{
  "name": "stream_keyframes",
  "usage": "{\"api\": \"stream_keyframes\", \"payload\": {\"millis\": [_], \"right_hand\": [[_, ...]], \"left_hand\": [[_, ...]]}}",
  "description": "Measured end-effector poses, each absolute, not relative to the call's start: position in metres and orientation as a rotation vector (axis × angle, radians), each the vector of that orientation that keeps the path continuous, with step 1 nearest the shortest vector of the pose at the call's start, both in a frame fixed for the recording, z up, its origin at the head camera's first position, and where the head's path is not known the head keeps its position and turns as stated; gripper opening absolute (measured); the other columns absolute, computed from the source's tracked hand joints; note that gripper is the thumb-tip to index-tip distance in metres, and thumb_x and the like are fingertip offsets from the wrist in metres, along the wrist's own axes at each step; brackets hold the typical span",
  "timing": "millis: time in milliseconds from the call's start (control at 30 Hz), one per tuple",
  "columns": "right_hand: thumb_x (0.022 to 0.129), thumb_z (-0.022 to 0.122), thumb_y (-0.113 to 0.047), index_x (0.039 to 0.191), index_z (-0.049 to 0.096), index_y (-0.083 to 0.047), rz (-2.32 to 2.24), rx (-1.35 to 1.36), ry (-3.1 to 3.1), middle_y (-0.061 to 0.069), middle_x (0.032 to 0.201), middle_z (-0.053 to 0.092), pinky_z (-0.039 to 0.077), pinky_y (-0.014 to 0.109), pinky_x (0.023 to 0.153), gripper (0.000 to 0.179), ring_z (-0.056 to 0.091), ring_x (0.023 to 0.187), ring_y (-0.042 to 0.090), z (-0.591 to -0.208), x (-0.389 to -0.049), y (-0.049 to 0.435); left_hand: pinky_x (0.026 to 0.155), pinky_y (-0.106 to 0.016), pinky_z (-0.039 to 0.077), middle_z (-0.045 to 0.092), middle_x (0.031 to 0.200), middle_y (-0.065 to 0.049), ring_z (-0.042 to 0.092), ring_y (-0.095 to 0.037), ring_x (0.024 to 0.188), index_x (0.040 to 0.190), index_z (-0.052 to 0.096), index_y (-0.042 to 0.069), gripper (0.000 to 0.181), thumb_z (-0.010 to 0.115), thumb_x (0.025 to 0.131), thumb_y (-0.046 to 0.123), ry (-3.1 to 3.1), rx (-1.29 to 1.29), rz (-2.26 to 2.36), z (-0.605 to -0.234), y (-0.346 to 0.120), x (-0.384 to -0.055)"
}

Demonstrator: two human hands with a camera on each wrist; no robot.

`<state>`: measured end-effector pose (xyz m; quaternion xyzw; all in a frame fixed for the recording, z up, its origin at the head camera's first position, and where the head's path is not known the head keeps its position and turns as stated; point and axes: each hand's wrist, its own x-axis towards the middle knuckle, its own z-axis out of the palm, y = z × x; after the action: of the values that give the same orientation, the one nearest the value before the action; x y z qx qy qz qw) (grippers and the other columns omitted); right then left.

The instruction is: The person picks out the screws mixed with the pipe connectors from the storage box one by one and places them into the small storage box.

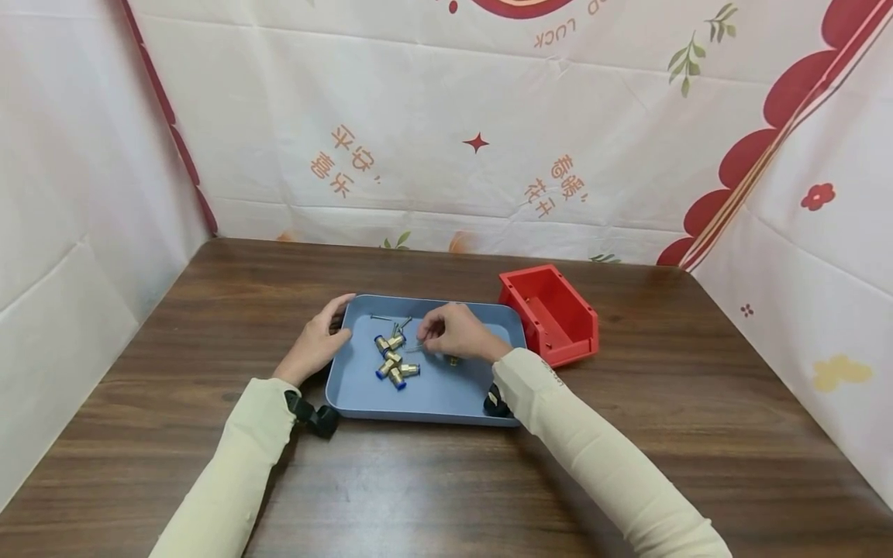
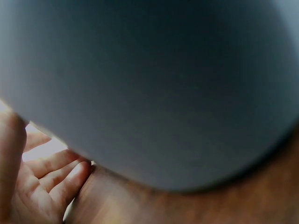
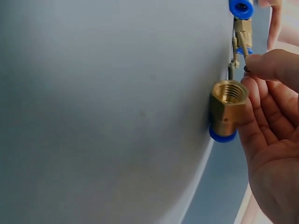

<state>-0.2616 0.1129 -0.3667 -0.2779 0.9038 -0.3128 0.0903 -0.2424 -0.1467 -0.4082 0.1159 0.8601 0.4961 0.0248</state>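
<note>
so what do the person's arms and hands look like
The left sleeve and right sleeve are long and pale cream; the right one has small dark markings near its cuff, too small to read. A black strap with a black device is on the left wrist. The left hand and right hand wear no gloves.

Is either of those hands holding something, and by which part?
The right hand pinches a screw near one end; the left hand just rests against the tray.
</note>
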Motion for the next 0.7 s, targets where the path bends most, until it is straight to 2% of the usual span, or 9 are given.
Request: {"api": "stream_keyframes", "payload": {"millis": [700], "right_hand": [[0.081, 0.071, -0.007, 0.092, 0.073, -0.004, -0.919, -0.744, 2.829, 0.005, 0.084, 0.07, 0.054, 0.025, 0.071, 0.011, 0.059, 0.072, 0.015, -0.329, -0.261, 0.154]], "left_hand": [[0.103, -0.054, 0.038, 0.038, 0.145, -0.023, 0.043, -0.04, 0.129, 0.15, 0.028, 0.012, 0.06, 0.044, 0.092, 0.009, 2.658, 0.38, 1.545, -0.408, -0.148, -0.242]]}}
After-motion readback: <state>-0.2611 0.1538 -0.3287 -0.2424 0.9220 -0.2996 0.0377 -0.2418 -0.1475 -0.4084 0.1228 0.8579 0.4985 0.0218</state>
